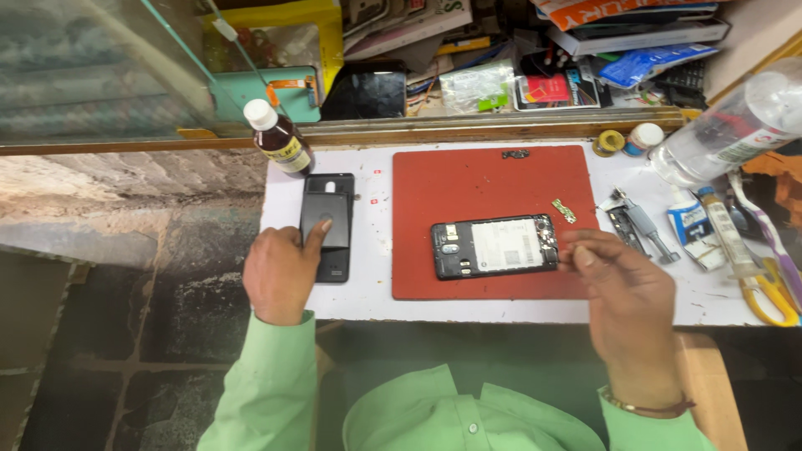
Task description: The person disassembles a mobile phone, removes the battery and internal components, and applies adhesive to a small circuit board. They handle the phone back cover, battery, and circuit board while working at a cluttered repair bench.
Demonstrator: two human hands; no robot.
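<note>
An opened black phone (494, 245) lies face down on a red mat (484, 179), its insides showing. My right hand (622, 288) rests at the phone's right end, fingers pinched together near its edge; whether they hold anything is hidden. My left hand (282, 267) lies on the white table, its index finger pressing a black back cover (327, 219) that lies on a second dark phone (328, 263). A small green circuit strip (563, 210) sits on the mat above my right hand.
A brown bottle with a white cap (281, 139) stands behind the cover. Tweezers (643, 224), glue tubes (690, 221), a syringe (728, 238), yellow scissors (770, 296) and a clear plastic bottle (727, 129) crowd the right side. Cluttered shelves run along the back.
</note>
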